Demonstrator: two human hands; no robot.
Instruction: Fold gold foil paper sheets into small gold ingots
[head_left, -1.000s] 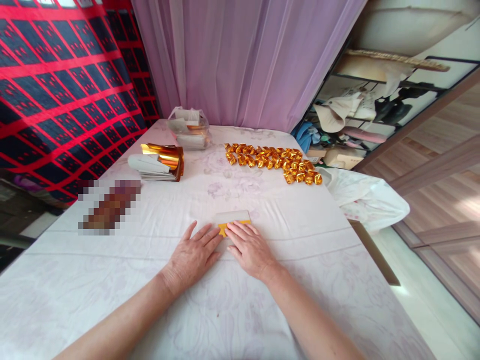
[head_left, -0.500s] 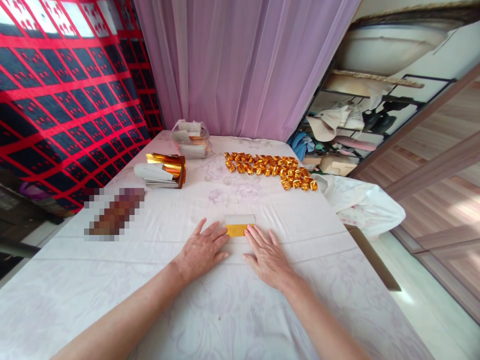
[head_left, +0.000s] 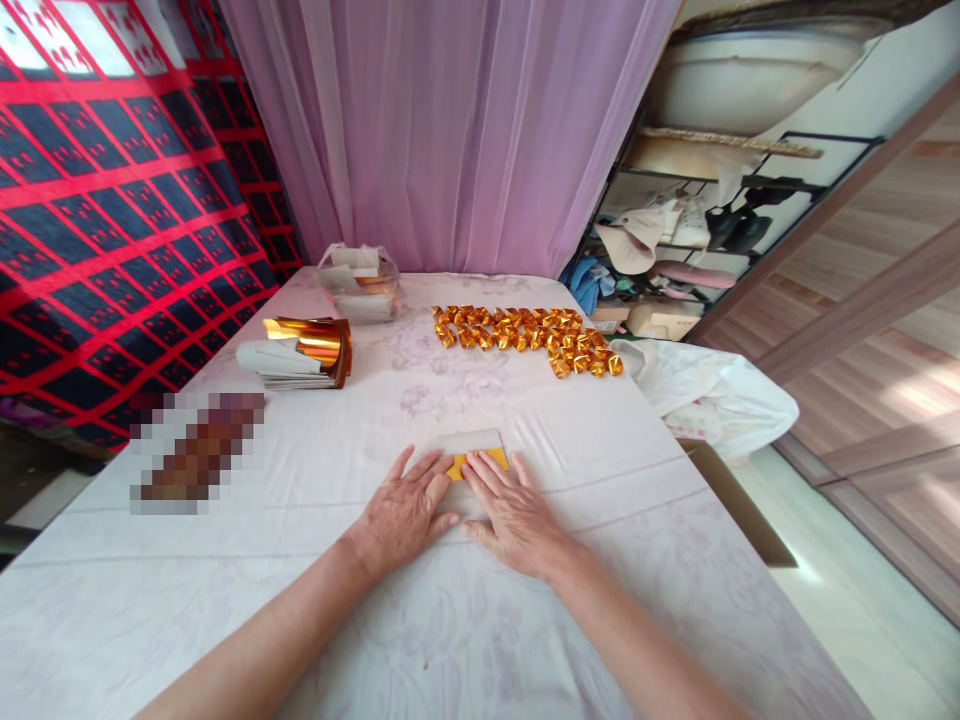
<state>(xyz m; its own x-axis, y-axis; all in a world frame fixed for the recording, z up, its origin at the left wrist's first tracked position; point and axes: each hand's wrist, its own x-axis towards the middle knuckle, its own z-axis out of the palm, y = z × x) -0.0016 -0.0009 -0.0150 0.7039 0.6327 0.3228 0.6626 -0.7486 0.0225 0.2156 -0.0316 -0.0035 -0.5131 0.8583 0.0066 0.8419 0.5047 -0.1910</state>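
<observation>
A small folded sheet of paper [head_left: 471, 441], pale grey at the far side and gold along the near side, lies flat on the cloth-covered table [head_left: 420, 600]. My left hand [head_left: 405, 510] rests palm down with fingers spread, its fingertips at the sheet's left end. From the other side my right hand [head_left: 517, 510] lies flat, fingertips pressing on the gold strip and covering part of it. Neither hand grips anything. Beyond the hands sit rows of folded shiny gold paper pieces [head_left: 525, 330].
At the left stands a stack of gold and grey paper sheets [head_left: 307, 355], with a clear plastic bag of more sheets [head_left: 360, 285] behind it. A blurred brownish patch [head_left: 202, 450] lies nearer. A white plastic bag [head_left: 720, 400] hangs by the right edge, near a shoe rack [head_left: 690, 220].
My right hand has slid left along the gold strip, closer to my left hand. The sheet now lies slightly tilted. The whole view has shifted a little.
</observation>
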